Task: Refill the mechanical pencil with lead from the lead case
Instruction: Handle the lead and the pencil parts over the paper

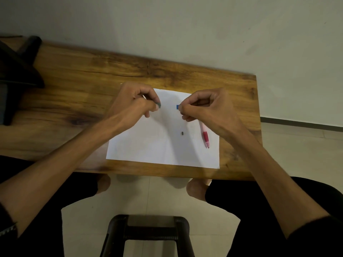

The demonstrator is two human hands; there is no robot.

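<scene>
Left hand point(134, 103): fingers curled, thumb and forefinger pinching small grey piece point(158, 105) at 3 o'clock side. Right hand point(207, 106): fingers curled, pinching small blue piece point(178, 107) at 9 o'clock side. Hands near, apart. Bare forearms reach in from 7 and 5 o'clock.

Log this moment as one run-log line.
left hand: pinches small grey piece | right hand: pinches blue lead case | pencil: lies on paper | refill: not yet done

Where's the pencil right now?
Head view: the pink pencil lies on the white paper, right side, partly under the right hand.
</scene>
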